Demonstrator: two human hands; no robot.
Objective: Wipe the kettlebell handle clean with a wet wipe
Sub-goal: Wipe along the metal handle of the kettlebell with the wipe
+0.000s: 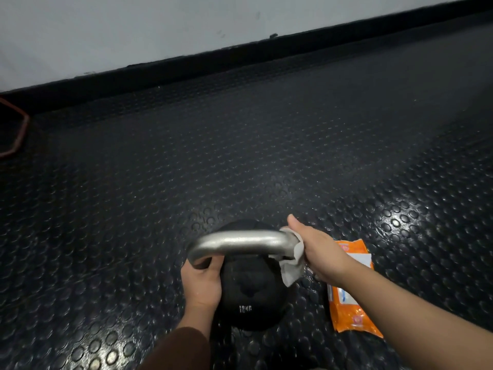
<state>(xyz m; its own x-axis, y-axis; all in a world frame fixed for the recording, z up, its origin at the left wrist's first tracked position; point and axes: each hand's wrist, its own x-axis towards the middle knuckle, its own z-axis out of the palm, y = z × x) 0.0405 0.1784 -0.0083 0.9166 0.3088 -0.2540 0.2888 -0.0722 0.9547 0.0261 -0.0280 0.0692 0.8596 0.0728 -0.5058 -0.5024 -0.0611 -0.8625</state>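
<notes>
1. At far left edge, on the floor: a thin reddish hexagonal outline (pixel 18 132), only partly in view, hard to identify.
2. Under everything: dark rubber floor (pixel 160 182) with round studs; behind it a black baseboard (pixel 240 53) and a pale wall (pixel 133 28).
3. Lower centre-left: left hand (pixel 201 280), with a brown sleeve (pixel 176 351) on the forearm, closed around the left foot of the kettlebell handle (pixel 240 243), fingers curled under the bar, pressed against the black body.
4. Centre, standing upright on the floor: black kettlebell (pixel 253 287), with small white weight marking on the near side, too blurred to read with certainty. Bare grey metal bar arching over the top, from the left hand to the right hand.
5. At the right bend of the bar: white wet wipe (pixel 292 265), wrapped around the metal, one loose corner hanging down beside the body.
6. Just right of it: right hand (pixel 317 249), bare forearm, gripping tight on the cloth and the bar together, thumb pointing up and away.
7. Further right, flat on the floor, near the kettlebell and partly under the right forearm: orange pack of wipes (pixel 352 313) with white label.
</notes>
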